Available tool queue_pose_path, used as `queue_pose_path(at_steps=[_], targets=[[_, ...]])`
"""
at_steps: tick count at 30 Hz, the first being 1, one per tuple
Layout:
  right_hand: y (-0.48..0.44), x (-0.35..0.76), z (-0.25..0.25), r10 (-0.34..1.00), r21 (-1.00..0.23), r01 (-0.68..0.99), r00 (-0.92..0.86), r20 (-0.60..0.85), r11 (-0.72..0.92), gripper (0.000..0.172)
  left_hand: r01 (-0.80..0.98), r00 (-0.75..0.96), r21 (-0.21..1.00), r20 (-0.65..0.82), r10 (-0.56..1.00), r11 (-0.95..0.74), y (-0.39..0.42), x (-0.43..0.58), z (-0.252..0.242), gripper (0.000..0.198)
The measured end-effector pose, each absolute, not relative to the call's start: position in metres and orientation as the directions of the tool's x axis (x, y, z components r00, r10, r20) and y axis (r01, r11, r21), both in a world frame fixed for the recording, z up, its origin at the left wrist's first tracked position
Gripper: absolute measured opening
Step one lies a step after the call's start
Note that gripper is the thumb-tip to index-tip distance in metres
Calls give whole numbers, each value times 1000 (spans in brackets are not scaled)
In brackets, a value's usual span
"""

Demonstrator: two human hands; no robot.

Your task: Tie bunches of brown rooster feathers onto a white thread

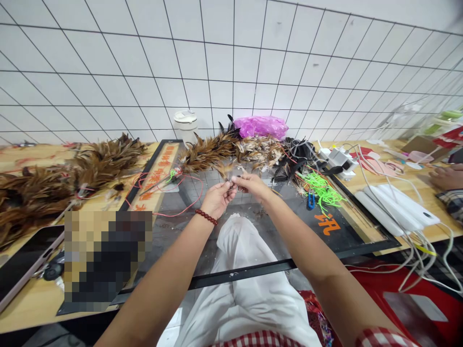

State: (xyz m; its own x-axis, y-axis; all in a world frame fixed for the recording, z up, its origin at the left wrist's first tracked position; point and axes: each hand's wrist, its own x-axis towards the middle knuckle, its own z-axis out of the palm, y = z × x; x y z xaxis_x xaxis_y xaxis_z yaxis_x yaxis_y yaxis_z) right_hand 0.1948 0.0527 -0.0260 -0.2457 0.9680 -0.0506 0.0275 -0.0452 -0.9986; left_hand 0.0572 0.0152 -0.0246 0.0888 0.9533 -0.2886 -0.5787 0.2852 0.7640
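Note:
My left hand (218, 198), with a dark red bead bracelet (206, 217) at the wrist, and my right hand (254, 187) meet over the glass panel (249, 231). Both are closed, fingertips pinched together around the base of a small bunch of brown feathers (224, 169) that fans upward. The exact grip of each finger is too small to make out. Just beyond them lie a thick brown feather strand (206, 153) and a heap of loose pale-brown feathers (260, 152). A pink cord (179, 213) loops across the panel to the left.
Green cords (320, 190) and a small blue tool (310, 200) lie to the right, beside chargers (338, 159) and a white power strip (401, 209). Feather strands (108, 159) and a phone (29, 260) are at left. Behind stand a white-lidded cup (185, 126) and pink plastic bag (261, 126). Another person's hand (448, 178) rests far right.

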Motion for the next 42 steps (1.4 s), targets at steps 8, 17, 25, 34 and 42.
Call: queue_pose_path(at_steps=[8, 17, 25, 34, 42], targets=[[55, 194, -30, 955, -984, -75, -239, 176, 163, 38, -547, 119, 769, -320, 940, 331, 17, 53, -25, 10], [66, 200, -33, 956, -957, 112, -155, 250, 269, 29, -473, 150, 830, -252, 956, 294, 14, 57, -28, 8], [114, 217, -42, 966, -561, 828, 136, 220, 11, 25, -586, 7, 791, -210, 978, 174, 19, 57, -35, 8], [72, 218, -25, 807, -435, 685, -432, 403, 584, 16, -602, -73, 786, -228, 971, 139, 18, 63, -34, 6], [36, 212, -20, 696, -286, 668, -492, 523, 687, 22, -449, 3, 875, -200, 980, 180, 12, 67, -35, 10]])
